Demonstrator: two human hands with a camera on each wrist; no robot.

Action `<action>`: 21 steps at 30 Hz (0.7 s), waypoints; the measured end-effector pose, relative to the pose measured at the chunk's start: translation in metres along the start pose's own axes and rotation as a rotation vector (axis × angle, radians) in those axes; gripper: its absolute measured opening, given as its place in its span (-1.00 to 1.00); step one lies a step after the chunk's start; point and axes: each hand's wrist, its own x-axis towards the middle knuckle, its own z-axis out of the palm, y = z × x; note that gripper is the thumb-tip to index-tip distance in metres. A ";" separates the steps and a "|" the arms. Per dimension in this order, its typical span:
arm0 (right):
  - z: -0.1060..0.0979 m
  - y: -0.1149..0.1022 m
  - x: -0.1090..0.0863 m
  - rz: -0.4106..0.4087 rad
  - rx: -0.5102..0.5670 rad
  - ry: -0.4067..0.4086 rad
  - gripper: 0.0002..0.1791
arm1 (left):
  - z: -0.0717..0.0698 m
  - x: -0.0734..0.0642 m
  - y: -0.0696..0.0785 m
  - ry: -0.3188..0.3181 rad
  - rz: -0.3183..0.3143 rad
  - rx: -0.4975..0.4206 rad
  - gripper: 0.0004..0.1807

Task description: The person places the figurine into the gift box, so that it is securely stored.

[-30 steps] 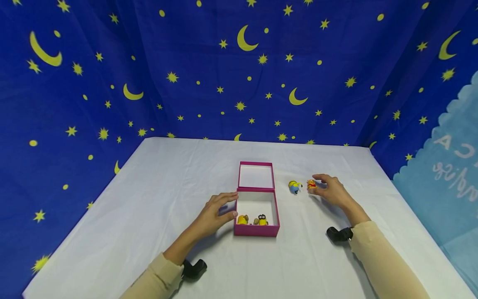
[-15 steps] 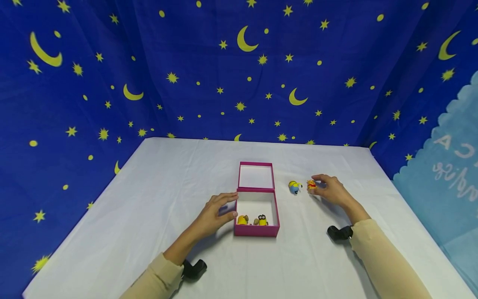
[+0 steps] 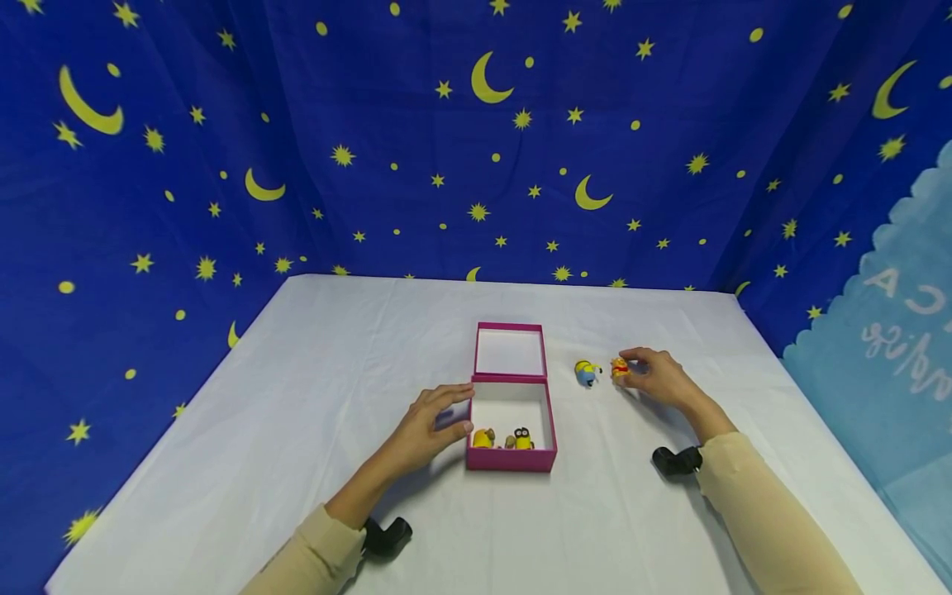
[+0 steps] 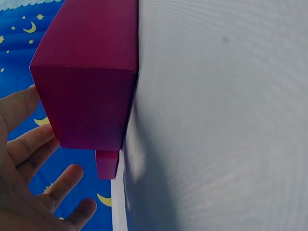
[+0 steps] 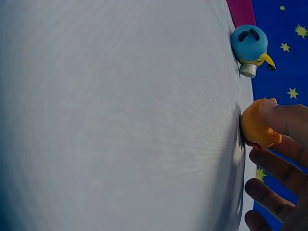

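My right hand (image 3: 662,380) pinches a small Winnie-the-Pooh figurine (image 3: 619,370), orange-yellow with a red shirt, between thumb and fingers. In the right wrist view the thumb lies on the orange figurine (image 5: 257,122), which is right at the white cloth. Just left of it in the head view lies a blue and yellow minion figurine (image 3: 586,373), tipped over. My left hand (image 3: 418,436) has its fingers extended and touches the left side of a magenta box (image 3: 510,459). Its outer wall (image 4: 86,106) fills much of the left wrist view beside the fingertips.
The box lid (image 3: 510,351) is folded back behind it, white inside. Within the box, along its front wall, are a yellow figurine (image 3: 483,438), a minion with dark goggles (image 3: 524,439) and a small brownish piece (image 3: 510,441). A starry blue curtain (image 3: 416,116) hangs behind the white-covered table (image 3: 335,347).
The right fingertips have closed in slightly on the Winnie-the-Pooh figurine. My left hand, the box and the other figurines keep their places.
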 end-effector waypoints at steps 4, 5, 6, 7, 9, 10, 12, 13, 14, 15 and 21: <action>0.001 0.001 0.001 0.000 -0.004 0.000 -0.39 | 0.000 0.000 0.000 0.004 0.006 0.001 -0.45; 0.001 0.001 0.002 -0.001 -0.007 0.001 -0.39 | 0.000 0.000 0.000 0.003 0.006 0.000 -0.45; 0.001 0.001 0.002 -0.001 -0.008 0.003 -0.39 | 0.000 0.000 0.000 0.003 0.005 0.000 -0.45; 0.001 0.001 0.002 -0.001 -0.008 0.004 -0.40 | 0.000 0.000 0.001 0.002 0.002 -0.003 -0.45; 0.001 0.001 0.002 0.001 -0.007 0.005 -0.40 | 0.000 0.000 0.001 -0.002 -0.007 -0.007 -0.45; 0.001 0.001 0.002 0.000 -0.008 0.007 -0.40 | 0.000 0.000 0.001 -0.005 -0.013 -0.010 -0.45; 0.001 0.002 0.002 -0.003 -0.007 0.010 -0.41 | -0.001 0.000 0.002 -0.009 -0.022 -0.013 -0.44; 0.001 0.002 0.002 -0.005 -0.007 0.011 -0.41 | -0.001 0.000 0.002 -0.011 -0.027 -0.019 -0.44; 0.001 0.003 0.003 -0.011 -0.009 0.013 -0.41 | -0.001 0.000 0.003 -0.011 -0.028 -0.020 -0.45; 0.001 0.003 0.003 -0.015 -0.009 0.016 -0.41 | -0.001 0.000 0.003 -0.009 -0.025 -0.017 -0.45; 0.001 0.006 0.002 0.025 -0.002 0.009 -0.39 | 0.000 0.000 0.002 0.002 -0.010 -0.001 -0.45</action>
